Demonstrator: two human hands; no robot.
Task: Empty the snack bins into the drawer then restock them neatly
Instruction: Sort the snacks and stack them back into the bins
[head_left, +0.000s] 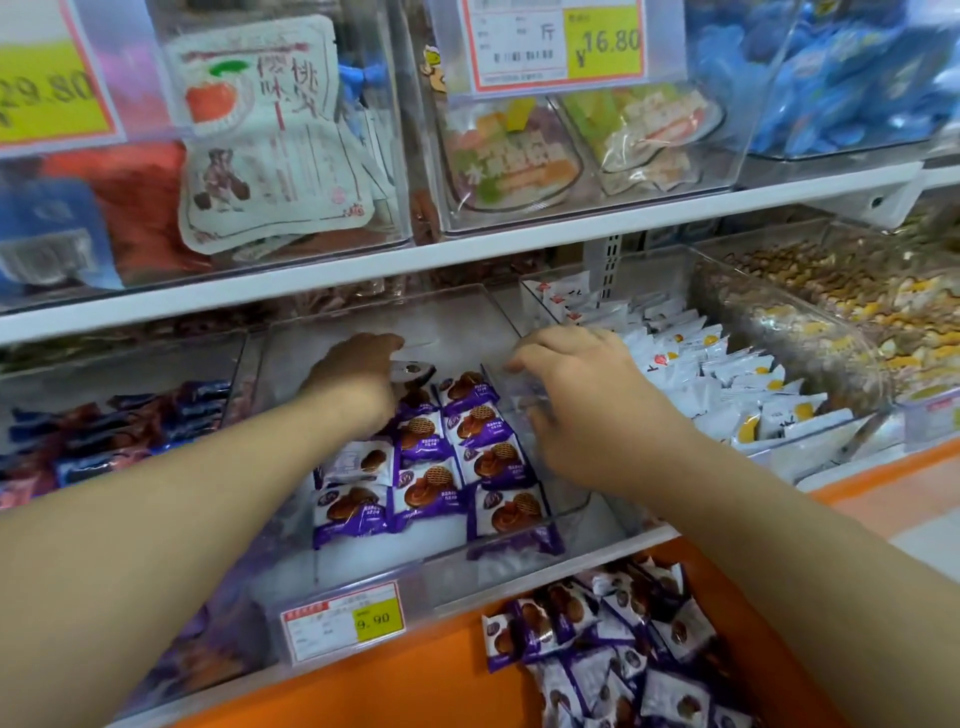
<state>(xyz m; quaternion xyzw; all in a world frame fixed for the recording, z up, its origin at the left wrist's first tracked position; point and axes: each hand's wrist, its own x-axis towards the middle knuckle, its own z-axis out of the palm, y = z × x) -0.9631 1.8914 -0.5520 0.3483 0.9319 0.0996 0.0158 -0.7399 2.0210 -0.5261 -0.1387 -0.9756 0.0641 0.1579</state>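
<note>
A clear snack bin on the lower shelf holds purple cookie packets laid in neat rows. My left hand reaches into the back of the bin and grips one cookie packet, whose pale side shows. My right hand hovers over the bin's right wall with its fingers loosely bent and nothing visible in them. Below the shelf, the open orange drawer holds a loose pile of the same purple packets.
The bin carries a price label reading 9.90. A bin of white packets stands to the right and one of dark blue packets to the left. Above it, a white shelf board carries more clear bins.
</note>
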